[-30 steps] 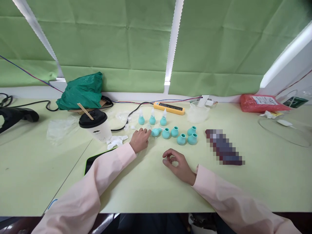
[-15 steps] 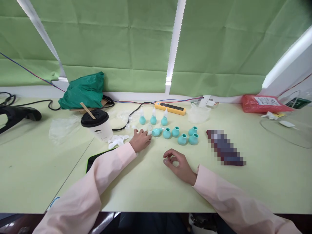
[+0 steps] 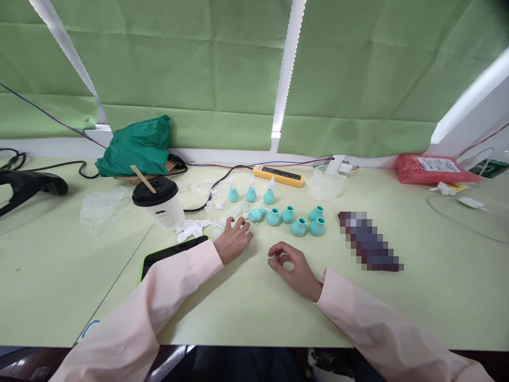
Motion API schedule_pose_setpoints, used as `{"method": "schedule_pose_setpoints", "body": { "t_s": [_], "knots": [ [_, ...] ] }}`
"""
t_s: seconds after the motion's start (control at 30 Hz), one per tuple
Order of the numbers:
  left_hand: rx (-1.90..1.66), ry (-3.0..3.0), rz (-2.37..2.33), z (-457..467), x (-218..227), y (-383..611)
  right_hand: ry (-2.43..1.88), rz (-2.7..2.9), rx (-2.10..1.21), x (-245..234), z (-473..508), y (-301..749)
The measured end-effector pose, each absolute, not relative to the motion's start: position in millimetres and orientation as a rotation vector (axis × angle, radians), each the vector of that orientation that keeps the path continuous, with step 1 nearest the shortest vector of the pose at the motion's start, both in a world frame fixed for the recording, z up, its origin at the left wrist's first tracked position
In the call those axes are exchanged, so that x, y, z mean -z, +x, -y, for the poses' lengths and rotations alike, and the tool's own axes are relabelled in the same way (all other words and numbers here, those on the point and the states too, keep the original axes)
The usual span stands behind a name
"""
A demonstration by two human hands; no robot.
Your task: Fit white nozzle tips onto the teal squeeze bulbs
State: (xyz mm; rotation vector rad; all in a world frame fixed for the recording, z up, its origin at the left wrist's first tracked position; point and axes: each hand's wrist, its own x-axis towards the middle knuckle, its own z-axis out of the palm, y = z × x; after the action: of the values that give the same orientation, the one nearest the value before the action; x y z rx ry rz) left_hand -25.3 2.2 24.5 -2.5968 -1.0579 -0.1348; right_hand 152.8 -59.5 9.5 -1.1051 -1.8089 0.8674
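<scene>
My left hand point(image 3: 234, 240) lies palm down on the pale green table point(image 3: 246, 297), fingers spread, its fingertips among small clear plastic tips point(image 3: 221, 220) and just left of a teal rubber bulb lying on its side point(image 3: 256, 214). My right hand point(image 3: 291, 266) rests on the table with thumb and forefinger curled into a pinch; whatever is in it is too small to make out. Several open teal bulbs point(image 3: 299, 226) stand in a loose row beyond both hands. Three teal bulbs with clear tips point(image 3: 251, 193) stand upright behind them.
A lidded paper cup with a wooden stirrer point(image 3: 158, 202) stands left, a black phone point(image 3: 170, 252) beside my left sleeve. A yellow power strip point(image 3: 280, 176), green bag point(image 3: 137, 146), clear plastic cup point(image 3: 324, 184), red packet point(image 3: 436, 169) and a pixelated object point(image 3: 369, 241) lie farther out.
My left hand has drawn back toward me from the lying bulb and its fingers have spread flat. The right hand has stayed in place.
</scene>
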Motion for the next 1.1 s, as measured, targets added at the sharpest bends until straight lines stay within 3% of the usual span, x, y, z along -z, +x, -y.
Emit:
{"method": "schedule_pose_setpoints", "body": {
  "t_s": [0.13,0.33,0.43,0.57,0.67,0.8,0.97,1.1],
  "knots": [
    [0.543,-2.839,1.366,16,-34,-15,-1.078,1.719,-0.866,-9,59,152],
    [1.642,-3.335,2.228,39,-29,2,-0.96,1.669,-0.823,-9,60,152],
    [1.821,-3.334,2.485,39,-26,4,-0.963,1.653,-0.826,-8,60,152],
    [1.397,-3.316,2.201,21,-41,-14,-1.023,1.572,-0.83,-7,56,153],
    [0.974,-2.84,1.794,-2,-59,-46,-1.047,1.527,-0.878,-6,54,154],
    [0.396,-2.73,1.679,-27,-68,-89,-1.037,1.56,-0.923,-7,56,153],
    [0.153,-2.823,1.675,-38,-53,-105,-1.033,1.575,-0.936,-8,57,152],
    [0.233,-2.823,1.659,-46,-44,-106,-1.045,1.583,-0.947,-8,57,152]
  ]
}}
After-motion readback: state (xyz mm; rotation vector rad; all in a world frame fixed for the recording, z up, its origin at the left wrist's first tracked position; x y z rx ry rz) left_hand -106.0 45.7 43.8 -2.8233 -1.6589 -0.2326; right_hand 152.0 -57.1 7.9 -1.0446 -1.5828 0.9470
